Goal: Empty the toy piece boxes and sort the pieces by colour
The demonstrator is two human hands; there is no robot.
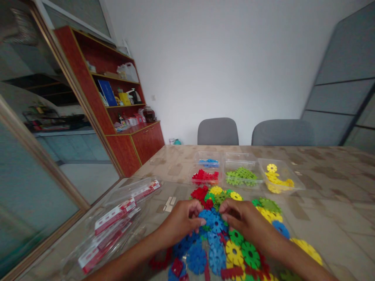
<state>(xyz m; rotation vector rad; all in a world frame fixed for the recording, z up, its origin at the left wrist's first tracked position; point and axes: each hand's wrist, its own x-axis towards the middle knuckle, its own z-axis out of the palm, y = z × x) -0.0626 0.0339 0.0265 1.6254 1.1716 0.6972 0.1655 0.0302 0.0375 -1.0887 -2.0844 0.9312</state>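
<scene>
Many notched plastic discs lie in a mixed pile on the table. Blue notched discs (216, 223) are bunched between my two hands at its middle. My left hand (186, 216) is curled at their left edge, thumb and fingertips against the blue pieces. From the other side, my right hand (237, 218) has its bent fingers closed at the edge of the same blue bunch. Red discs (200, 193) lie just beyond the fingertips. Yellow discs (234, 253) and green discs (250, 254) spread below my right hand. My palms hide part of the pile.
Behind the pile stand clear plastic boxes: one with red pieces (205, 177), one with green pieces (241, 176), one with yellow pieces (274, 178). Blue pieces (209, 163) show farther back. Clear packaging (115, 214) lies left on the table. Two grey chairs (218, 132) stand beyond.
</scene>
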